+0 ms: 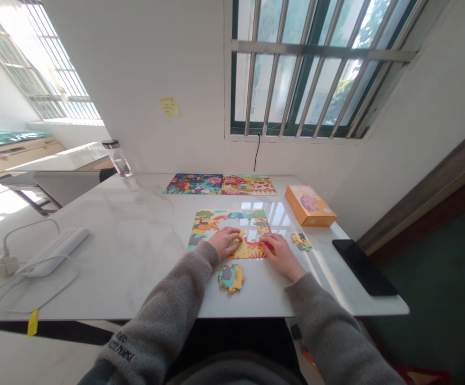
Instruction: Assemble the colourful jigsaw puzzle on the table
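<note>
A partly assembled jigsaw puzzle (205, 220) with bright animal and tree pictures lies in front of me, its middle open to the white table. My left hand (227, 242) rests over its lower inner edge, fingers bent and closed on a small yellow-green puzzle piece at the fingertips. At the lower right side my right hand (280, 254) has its fingers pressed together on a red-and-yellow puzzle piece of the border. A pile of loose puzzle pieces (231, 278) sits just below the puzzle. More loose pieces (301, 241) lie to the right of my right hand.
Behind the puzzle lie two picture sheets (220, 184). An orange box (310, 206) and a black phone-like slab (364, 266) are at the right. On the left are a white power strip (58, 251) with cables and a clear bottle (119, 160).
</note>
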Action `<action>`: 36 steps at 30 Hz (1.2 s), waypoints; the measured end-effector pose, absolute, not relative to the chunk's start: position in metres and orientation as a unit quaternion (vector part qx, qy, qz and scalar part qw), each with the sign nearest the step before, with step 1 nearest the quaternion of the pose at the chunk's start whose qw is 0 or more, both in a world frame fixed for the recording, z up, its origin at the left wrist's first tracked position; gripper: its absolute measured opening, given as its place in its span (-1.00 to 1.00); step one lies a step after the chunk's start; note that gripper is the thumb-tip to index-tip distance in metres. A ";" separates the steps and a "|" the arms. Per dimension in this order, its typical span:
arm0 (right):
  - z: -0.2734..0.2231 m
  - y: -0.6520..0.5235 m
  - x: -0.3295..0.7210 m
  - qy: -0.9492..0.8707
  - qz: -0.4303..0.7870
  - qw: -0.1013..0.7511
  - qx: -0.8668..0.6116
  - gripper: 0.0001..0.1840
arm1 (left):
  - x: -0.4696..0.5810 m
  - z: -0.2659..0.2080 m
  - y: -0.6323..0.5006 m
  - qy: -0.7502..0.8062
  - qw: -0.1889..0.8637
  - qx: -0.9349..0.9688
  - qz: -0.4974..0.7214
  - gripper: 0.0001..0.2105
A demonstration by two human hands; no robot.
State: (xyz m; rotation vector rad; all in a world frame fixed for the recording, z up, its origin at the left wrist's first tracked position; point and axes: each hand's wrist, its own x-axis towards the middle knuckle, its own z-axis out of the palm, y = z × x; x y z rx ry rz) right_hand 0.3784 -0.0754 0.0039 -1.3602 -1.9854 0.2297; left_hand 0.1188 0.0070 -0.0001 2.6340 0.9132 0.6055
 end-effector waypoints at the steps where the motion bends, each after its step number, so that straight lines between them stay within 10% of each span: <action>1: 0.005 -0.076 0.378 -0.769 0.089 0.352 -0.527 -0.77 | 0.119 0.002 0.006 0.315 0.149 0.914 0.209 -0.79; 20: 0.031 -0.140 0.320 -0.879 0.146 0.266 -0.368 -0.65 | 0.100 0.020 -0.001 0.324 0.131 0.897 0.271 -0.81; 36: 0.040 -0.104 0.334 -0.834 0.119 0.369 -0.392 -0.49 | 0.095 0.030 -0.011 0.377 0.304 0.821 0.303 -0.74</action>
